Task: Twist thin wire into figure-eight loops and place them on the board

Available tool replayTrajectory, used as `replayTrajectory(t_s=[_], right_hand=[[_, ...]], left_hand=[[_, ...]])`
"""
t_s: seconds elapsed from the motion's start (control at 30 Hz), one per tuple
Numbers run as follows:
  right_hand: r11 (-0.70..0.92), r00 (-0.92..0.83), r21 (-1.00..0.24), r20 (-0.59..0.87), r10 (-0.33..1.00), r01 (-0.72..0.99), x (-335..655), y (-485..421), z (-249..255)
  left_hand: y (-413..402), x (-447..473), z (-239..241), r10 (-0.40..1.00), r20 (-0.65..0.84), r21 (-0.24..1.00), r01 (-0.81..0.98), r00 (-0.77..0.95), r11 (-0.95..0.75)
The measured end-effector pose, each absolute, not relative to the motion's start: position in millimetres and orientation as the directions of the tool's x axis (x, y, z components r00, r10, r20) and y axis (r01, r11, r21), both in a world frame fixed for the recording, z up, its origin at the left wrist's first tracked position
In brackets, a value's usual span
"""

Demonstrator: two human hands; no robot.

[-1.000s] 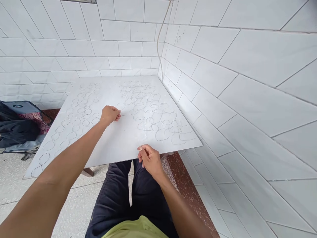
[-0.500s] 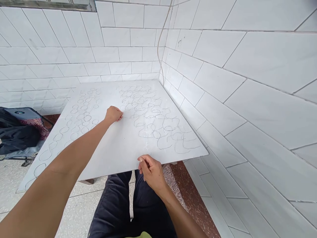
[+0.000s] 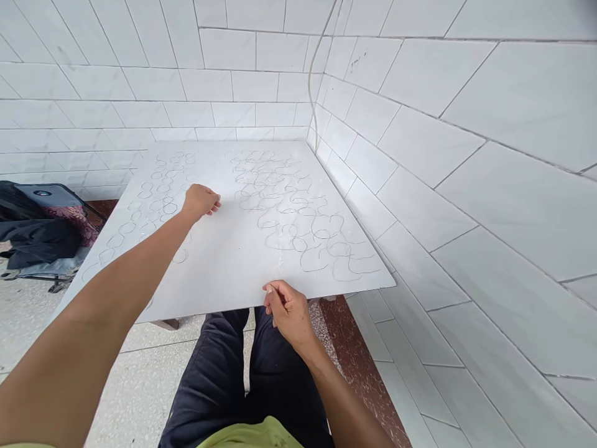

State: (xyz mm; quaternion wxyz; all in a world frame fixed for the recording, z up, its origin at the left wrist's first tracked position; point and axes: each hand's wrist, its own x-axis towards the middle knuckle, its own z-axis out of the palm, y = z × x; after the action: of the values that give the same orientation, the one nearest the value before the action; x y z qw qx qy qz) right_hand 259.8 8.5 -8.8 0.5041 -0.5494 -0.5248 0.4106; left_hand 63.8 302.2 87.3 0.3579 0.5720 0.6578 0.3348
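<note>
A large white board [image 3: 233, 255] lies flat in front of me, covered with pencil-drawn looping outlines [image 3: 298, 218]. My left hand [image 3: 199, 202] rests on top of the board near its middle, between the two patches of outlines. Its fingers are curled together, and I cannot make out anything in them. My right hand [image 3: 285, 310] is closed on the board's near edge, thumb on top. My dark trousers [image 3: 233, 373] show below the board.
White tiled walls [image 3: 443, 155] enclose the board at the back and right, with a thin cable [image 3: 311, 81] hanging in the corner. A folding chair with dark clothes [image 3: 37, 230] stands at the left. Below lies speckled floor [image 3: 135, 386] and a reddish strip [image 3: 354, 354].
My left hand has slid a little to the left across the board. My right hand keeps its grip on the near edge. The view has shifted slightly.
</note>
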Motion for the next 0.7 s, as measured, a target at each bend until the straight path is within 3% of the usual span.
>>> replayTrajectory(t_s=[0.3,0.53,0.7], right_hand=[[0.052,0.097,-0.975,0.075,0.992,0.216,259.5,5.1,-11.5],[0.012,0.108,-0.967,0.041,0.993,0.255,258.4,3.2,-4.7],[0.008,0.125,-0.967,0.041,0.991,0.254,257.7,2.0,-4.2]], left_hand=[[278.2,-40.9,126.5,0.977,-0.018,0.780,0.608,-0.214,0.148],[283.6,-43.7,114.3,0.989,-0.104,0.483,0.864,-0.106,0.143],[304.6,-37.0,97.2,0.985,-0.171,0.402,0.913,0.009,0.061]])
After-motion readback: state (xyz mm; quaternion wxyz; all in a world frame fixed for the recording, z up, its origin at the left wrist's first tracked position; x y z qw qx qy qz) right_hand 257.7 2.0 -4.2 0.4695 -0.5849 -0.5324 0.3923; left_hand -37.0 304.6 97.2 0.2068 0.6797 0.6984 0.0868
